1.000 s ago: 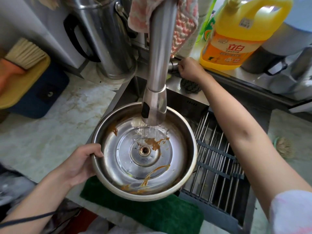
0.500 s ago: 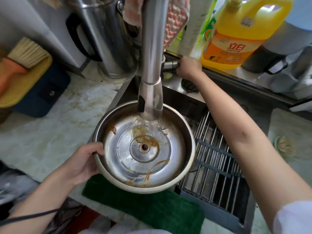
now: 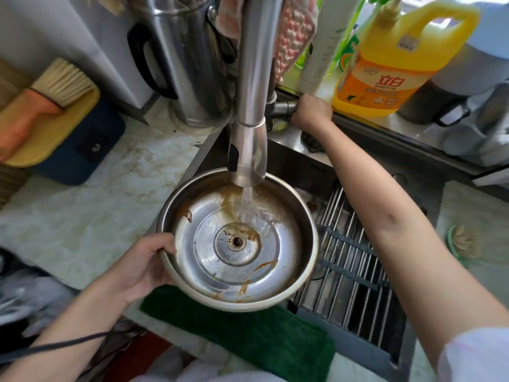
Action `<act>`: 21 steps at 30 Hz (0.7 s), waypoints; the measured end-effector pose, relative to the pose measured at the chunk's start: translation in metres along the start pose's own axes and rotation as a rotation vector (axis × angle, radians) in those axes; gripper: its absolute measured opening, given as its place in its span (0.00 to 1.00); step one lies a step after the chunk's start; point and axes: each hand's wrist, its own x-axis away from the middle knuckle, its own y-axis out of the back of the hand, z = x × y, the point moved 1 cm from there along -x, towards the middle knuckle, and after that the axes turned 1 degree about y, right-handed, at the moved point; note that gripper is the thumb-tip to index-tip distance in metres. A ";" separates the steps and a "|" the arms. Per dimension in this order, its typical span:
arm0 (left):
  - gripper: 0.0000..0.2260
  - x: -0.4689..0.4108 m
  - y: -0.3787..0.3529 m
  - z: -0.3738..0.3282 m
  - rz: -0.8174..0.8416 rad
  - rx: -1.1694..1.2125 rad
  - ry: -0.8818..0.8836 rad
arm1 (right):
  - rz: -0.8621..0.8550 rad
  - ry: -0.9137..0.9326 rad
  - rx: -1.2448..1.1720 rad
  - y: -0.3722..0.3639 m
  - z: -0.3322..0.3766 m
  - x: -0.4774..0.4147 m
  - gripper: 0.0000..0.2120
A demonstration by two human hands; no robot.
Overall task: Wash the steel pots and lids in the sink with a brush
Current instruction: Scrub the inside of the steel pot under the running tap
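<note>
A round steel lid (image 3: 238, 241) lies upside down over the left part of the sink (image 3: 311, 164), smeared with brown sauce. My left hand (image 3: 144, 266) grips its left rim, thumb over the edge. Water runs from the steel tap (image 3: 252, 119) onto the lid's far side. My right hand (image 3: 312, 110) is curled round the tap lever (image 3: 283, 107) at the back of the sink. A round scrubbing brush (image 3: 465, 242) with pale bristles lies on the counter to the right, apart from both hands.
A metal rack (image 3: 355, 274) spans the right part of the sink. A tall steel pot (image 3: 187, 59) with a black handle stands behind left. A yellow detergent jug (image 3: 396, 62) sits behind the tap. A green mat (image 3: 248, 334) covers the front edge. A broom-like brush (image 3: 59, 81) lies far left.
The water stream has grown stronger and now hits the lid's far side. The brown stain near the centre is washing away. Both hands keep their holds.
</note>
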 end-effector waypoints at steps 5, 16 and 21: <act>0.30 0.003 0.000 0.003 -0.031 0.001 0.010 | -0.006 -0.018 0.005 0.000 0.002 0.002 0.09; 0.23 0.011 -0.010 0.003 0.013 -0.001 -0.005 | 0.042 -0.036 -0.011 -0.001 0.000 0.001 0.10; 0.18 0.011 -0.016 0.004 0.033 0.004 -0.020 | 0.016 -0.030 -0.554 0.016 -0.019 0.046 0.29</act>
